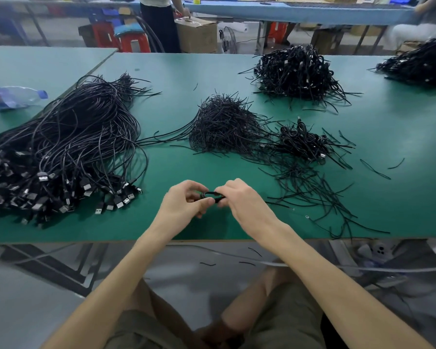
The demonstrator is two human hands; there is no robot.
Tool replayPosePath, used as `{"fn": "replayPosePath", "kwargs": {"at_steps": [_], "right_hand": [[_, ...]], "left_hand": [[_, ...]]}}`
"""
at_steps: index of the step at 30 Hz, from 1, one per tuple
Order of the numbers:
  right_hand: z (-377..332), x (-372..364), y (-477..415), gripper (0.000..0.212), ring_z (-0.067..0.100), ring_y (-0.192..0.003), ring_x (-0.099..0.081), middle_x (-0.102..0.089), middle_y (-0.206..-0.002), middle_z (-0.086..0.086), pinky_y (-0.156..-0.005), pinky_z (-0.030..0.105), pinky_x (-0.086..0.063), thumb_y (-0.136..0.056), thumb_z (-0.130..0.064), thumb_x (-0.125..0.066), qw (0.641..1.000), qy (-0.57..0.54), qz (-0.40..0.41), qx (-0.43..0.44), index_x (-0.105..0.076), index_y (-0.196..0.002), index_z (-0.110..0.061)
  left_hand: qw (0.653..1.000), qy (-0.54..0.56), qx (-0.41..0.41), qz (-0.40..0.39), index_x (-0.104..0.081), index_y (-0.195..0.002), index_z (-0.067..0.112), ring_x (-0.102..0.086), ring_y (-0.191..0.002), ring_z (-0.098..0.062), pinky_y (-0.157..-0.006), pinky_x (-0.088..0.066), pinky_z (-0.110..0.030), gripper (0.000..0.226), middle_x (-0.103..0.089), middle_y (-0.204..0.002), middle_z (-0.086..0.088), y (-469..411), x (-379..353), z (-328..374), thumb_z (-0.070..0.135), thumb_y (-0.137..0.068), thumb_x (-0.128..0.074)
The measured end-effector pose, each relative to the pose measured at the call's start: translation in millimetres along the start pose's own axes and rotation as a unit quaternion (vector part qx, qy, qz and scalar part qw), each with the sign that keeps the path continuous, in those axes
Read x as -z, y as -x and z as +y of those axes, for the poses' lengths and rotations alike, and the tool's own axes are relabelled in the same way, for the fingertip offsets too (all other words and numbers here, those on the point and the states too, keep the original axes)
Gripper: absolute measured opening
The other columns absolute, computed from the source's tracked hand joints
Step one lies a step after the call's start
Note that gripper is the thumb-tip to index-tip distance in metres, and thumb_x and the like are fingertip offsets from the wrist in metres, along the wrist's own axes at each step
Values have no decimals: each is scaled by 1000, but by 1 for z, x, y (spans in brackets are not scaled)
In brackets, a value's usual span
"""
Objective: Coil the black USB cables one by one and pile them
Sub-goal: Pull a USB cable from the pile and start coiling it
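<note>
A small coiled black USB cable (212, 195) sits between my two hands above the green table (176, 79), near its front edge. My left hand (186, 200) pinches the coil's left end with curled fingers. My right hand (239, 197) grips its right end from above. A big heap of uncoiled black USB cables (61, 152) lies at the left, its plugs facing me. A small pile of coiled cables (303, 142) lies to the right of centre. A larger pile of coiled cables (295, 71) stands at the back right.
A mound of short black twist ties (224, 124) sits mid-table, with loose ties (312, 192) scattered to the right of my hands. A plastic bottle (13, 96) lies at the far left. Another cable pile (420, 64) is at the far right. A person stands behind the table.
</note>
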State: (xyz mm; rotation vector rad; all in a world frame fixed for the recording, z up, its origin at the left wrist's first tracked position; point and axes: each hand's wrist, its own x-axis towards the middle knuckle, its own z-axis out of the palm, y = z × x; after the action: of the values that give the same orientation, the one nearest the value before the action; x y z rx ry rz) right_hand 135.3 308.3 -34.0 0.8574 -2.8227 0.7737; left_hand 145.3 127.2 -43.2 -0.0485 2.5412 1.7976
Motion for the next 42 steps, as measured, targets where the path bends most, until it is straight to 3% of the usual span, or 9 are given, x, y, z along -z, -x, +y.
{"fn": "replayPosePath", "kwargs": {"at_steps": [4, 9, 17, 20, 24, 27, 30, 39, 42], "right_hand": [[3, -4, 2, 22, 18, -97, -50, -63, -98, 6, -87, 37, -48, -99, -2, -57, 1000, 27, 2, 6, -71, -115, -7], [1, 0, 5, 18, 24, -92, -51, -62, -92, 9, -76, 43, -51, -92, 8, -56, 997, 50, 44, 50, -69, -101, 0], [10, 11, -3, 20, 28, -93, -62, -70, -98, 7, -81, 42, -55, -89, -2, -71, 980, 61, 147, 120, -72, -109, -1], [17, 9, -5, 47, 28, -116, -61, -68, -122, 7, -100, 40, -49, -82, -8, -79, 971, 133, 175, 95, -66, -127, -4], [40, 15, -5, 28, 26, -110, -54, -62, -114, 5, -95, 40, -45, -86, -16, -76, 959, 120, 256, -27, -64, -111, -11], [72, 24, -8, 20, 26, -111, -47, -62, -110, 3, -96, 41, -36, -92, -31, -71, 948, 91, 212, -218, -64, -104, -16], [98, 32, -11, 22, 28, -113, -44, -62, -110, 6, -98, 42, -32, -93, -39, -68, 935, 100, 152, -303, -66, -98, -18], [104, 38, -34, 14, 30, -113, -42, -59, -111, 10, -97, 41, -32, -100, -29, -62, 937, 155, 60, -306, -69, -98, -17], [100, 35, -32, 10, 25, -106, -36, -52, -107, 5, -90, 38, -26, -102, -22, -57, 953, 112, 118, -255, -56, -93, -19]], "left_hand": [[931, -344, -90, -80, -59, -118, 17, -58, -84, -25, -79, -48, -39, 30, -50, -100, -2, 6, -6, 5, 39, -107, -41], [877, -445, -133, -121, -42, -93, 16, -50, -68, -29, -67, -45, -46, 37, -42, -88, -3, 5, -3, 16, 45, -108, -24], [949, -278, -109, -100, -42, -84, 13, -42, -62, -25, -62, -41, -45, 42, -53, -71, -5, -8, -7, 15, 46, -107, -30], [971, -221, -87, -31, -42, -77, 7, -38, -57, -20, -57, -35, -41, 42, -50, -65, -4, -21, -9, 8, 36, -107, -38], [992, -113, -41, 45, -40, -67, 16, -36, -50, -13, -53, -33, -33, 41, -47, -56, 9, -39, -2, -3, 32, -106, -40], [997, -51, -32, 47, -37, -69, 19, -33, -53, -15, -53, -30, -36, 39, -44, -50, 15, -43, 0, -8, 37, -104, -39], [997, -38, -52, 49, -38, -70, 20, -32, -54, -15, -53, -30, -37, 39, -43, -53, 15, -40, -3, -13, 39, -104, -39], [992, -79, -86, 53, -43, -70, 19, -35, -53, -16, -55, -33, -41, 42, -44, -57, 12, -32, -9, -16, 36, -108, -38], [993, -72, -82, 47, -43, -71, 18, -34, -54, -17, -56, -32, -41, 41, -43, -59, 11, -31, -10, -16, 35, -108, -38]]}}
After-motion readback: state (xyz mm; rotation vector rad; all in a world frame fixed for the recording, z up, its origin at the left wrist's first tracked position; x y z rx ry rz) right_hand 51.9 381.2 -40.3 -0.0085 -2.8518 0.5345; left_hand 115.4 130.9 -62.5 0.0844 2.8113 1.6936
